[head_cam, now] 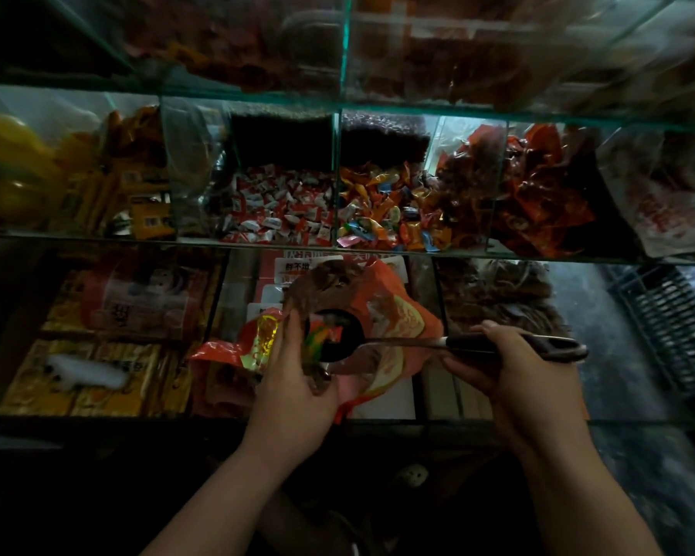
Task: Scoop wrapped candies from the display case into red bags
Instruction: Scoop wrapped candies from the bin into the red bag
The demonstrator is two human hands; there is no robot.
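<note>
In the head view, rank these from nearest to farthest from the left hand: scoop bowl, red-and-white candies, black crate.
1. Scoop bowl, beside the left hand, at the red bag's mouth.
2. Red-and-white candies, in the compartment ahead.
3. Black crate, far right, outside the case.

A white package (297, 268) carries dark Chinese characters, perhaps "群不增", though the dim light blurs them. Print on the candy wrappers (281, 210) is too small to read.
</note>
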